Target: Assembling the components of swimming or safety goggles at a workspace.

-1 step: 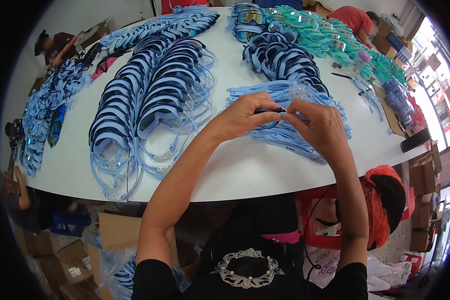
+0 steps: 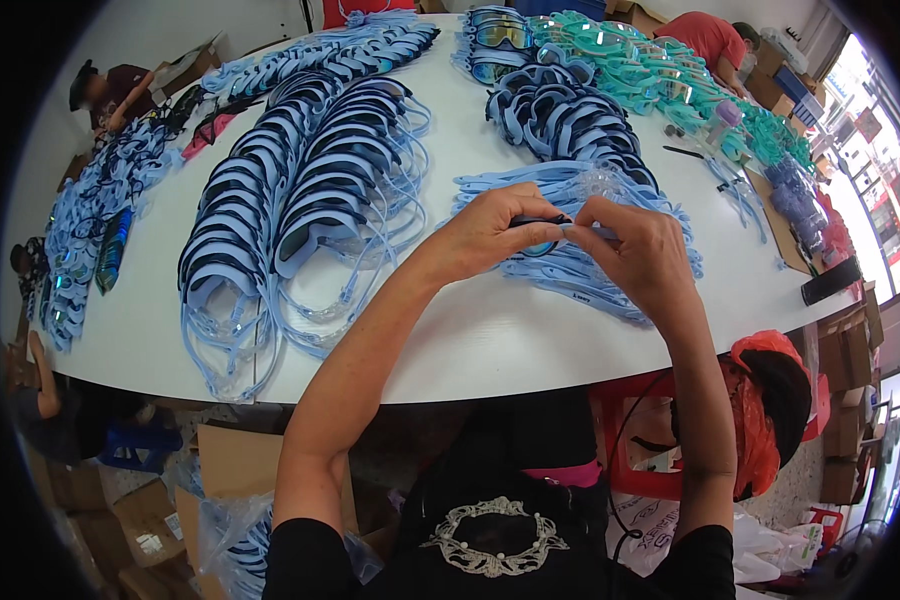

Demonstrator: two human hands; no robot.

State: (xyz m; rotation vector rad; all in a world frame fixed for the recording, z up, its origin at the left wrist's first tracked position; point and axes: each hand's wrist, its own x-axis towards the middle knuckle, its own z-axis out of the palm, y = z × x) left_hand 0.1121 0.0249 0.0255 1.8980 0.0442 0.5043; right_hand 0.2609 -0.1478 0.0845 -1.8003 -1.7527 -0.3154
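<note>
My left hand [image 2: 485, 235] is closed around a pair of swim goggles [image 2: 539, 249] with a dark frame and a bluish lens, mostly hidden by the fingers. At the goggles' right side my right hand [image 2: 638, 245] pinches what looks like a light blue strap end. Both hands meet above a heap of light blue goggle straps [image 2: 580, 285] on the white table. Just beyond the heap, goggles with dark frames and light blue seals [image 2: 570, 115] lie overlapped in a row.
Two long rows of nested blue goggles [image 2: 235, 210] lie to the left on the table [image 2: 420, 350]. Green goggles [image 2: 630, 55] are piled at the far right, near a black cylinder [image 2: 830, 281]. Other people work around the table. A red stool [image 2: 620, 440] stands beside me.
</note>
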